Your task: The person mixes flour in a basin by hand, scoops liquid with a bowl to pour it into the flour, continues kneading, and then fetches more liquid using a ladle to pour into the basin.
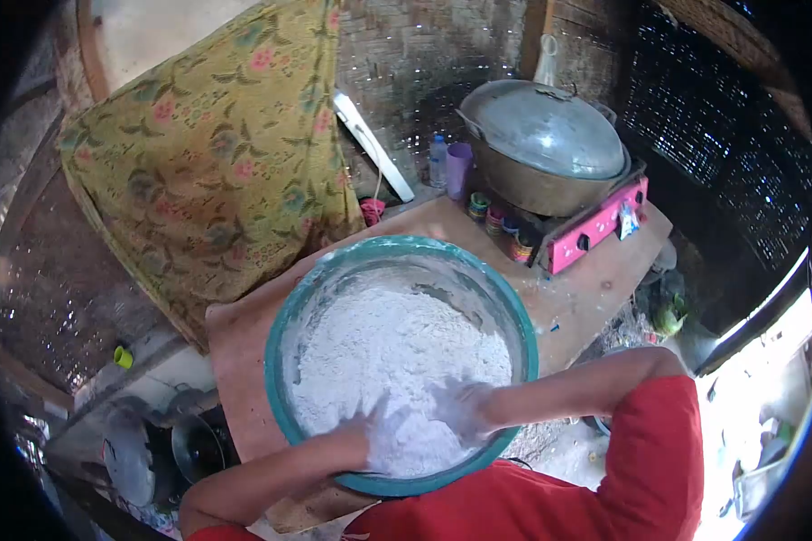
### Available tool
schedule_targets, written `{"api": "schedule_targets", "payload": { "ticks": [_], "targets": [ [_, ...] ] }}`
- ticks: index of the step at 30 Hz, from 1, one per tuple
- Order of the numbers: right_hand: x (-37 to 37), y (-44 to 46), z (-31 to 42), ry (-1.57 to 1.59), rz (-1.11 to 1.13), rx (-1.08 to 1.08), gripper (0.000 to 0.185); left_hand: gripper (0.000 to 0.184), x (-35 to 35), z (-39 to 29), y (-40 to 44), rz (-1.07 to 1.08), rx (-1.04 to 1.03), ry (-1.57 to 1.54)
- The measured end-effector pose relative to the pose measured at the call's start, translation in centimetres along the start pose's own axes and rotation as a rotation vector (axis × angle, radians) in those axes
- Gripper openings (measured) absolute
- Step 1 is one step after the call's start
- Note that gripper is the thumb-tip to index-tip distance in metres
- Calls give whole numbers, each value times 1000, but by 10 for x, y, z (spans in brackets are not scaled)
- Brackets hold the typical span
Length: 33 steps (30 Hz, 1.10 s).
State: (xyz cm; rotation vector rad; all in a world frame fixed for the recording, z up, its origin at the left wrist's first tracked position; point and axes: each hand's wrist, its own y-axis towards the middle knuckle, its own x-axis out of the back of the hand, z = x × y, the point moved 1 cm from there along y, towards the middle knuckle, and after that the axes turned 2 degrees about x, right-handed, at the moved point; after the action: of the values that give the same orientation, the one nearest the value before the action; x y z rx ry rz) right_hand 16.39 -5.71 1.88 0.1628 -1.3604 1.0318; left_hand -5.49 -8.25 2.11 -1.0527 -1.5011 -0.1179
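A wide green basin (278, 397) stands on a wooden table, filled with white flour-like powder (388, 338). Both hands are down in the powder, near the side of the basin closest to my body. My left hand (370, 435) is coated white at the lower middle, its fingers sunk in or blended with the powder. To its right, my right hand (465, 408) is also whitened, with its fingertips buried and blurred. Whether either hand grips any powder is hidden.
A large lidded pot (550, 135) sits on a pink stove (595, 230) at the back right. Beside it are a purple cup (457, 169), a plastic bottle (438, 162) and small tins. A flowered cloth (216, 162) hangs at left; pans (197, 446) lie lower left.
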Motion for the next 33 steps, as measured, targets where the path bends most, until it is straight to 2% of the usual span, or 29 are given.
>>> {"api": "schedule_targets", "payload": {
  "ticks": [1,3,4,6,9,10,11,12,14,15,16,18,19,21,22,23,24,27,30,31,33],
  "targets": [
    [-30,15,-5,231,-151,-197,57,88,-9,0,13,3,-14,12],
    [-40,50,-20,227,-118,-241,57,81,-23,7,50,68,262,73],
    [-39,71,-28,217,-94,-240,57,82,0,-3,59,183,351,286],
    [-31,107,-47,257,-110,-259,57,92,-14,30,95,93,382,273],
    [-18,150,-71,309,-164,-292,57,120,4,74,138,69,451,248],
    [-15,156,-77,315,-178,-293,57,120,-18,110,162,-83,482,232],
    [-15,160,-80,320,-183,-283,57,120,-38,142,183,-80,471,246],
    [-15,159,-83,324,-181,-263,57,118,-52,167,202,-215,436,190],
    [-26,156,-82,333,-147,-187,57,101,-2,101,152,-209,569,29],
    [-32,152,-84,334,-113,-135,57,101,2,87,129,-199,569,43],
    [-34,144,-86,325,-72,-79,57,89,9,79,117,-153,109,325],
    [-27,120,-86,311,37,30,57,66,34,36,83,-190,343,-193],
    [-19,106,-86,309,96,83,57,66,35,35,80,-201,353,-173],
    [9,90,-94,346,153,140,57,75,23,43,64,-445,174,-410],
    [23,94,-100,363,142,128,57,74,11,66,71,-570,68,-347],
    [34,106,-108,369,118,91,57,74,1,84,79,-573,88,-357],
    [40,125,-112,376,81,39,57,75,-6,100,84,-718,52,-216],
    [30,185,-101,372,-8,-38,57,65,24,93,57,-160,464,20],
    [13,218,-66,327,25,30,56,49,18,90,48,-108,698,-241],
    [6,217,-54,304,79,78,56,57,-9,111,50,-11,530,-59],
    [3,186,-43,222,259,186,56,67,-25,108,42,15,359,5]
  ]
}}
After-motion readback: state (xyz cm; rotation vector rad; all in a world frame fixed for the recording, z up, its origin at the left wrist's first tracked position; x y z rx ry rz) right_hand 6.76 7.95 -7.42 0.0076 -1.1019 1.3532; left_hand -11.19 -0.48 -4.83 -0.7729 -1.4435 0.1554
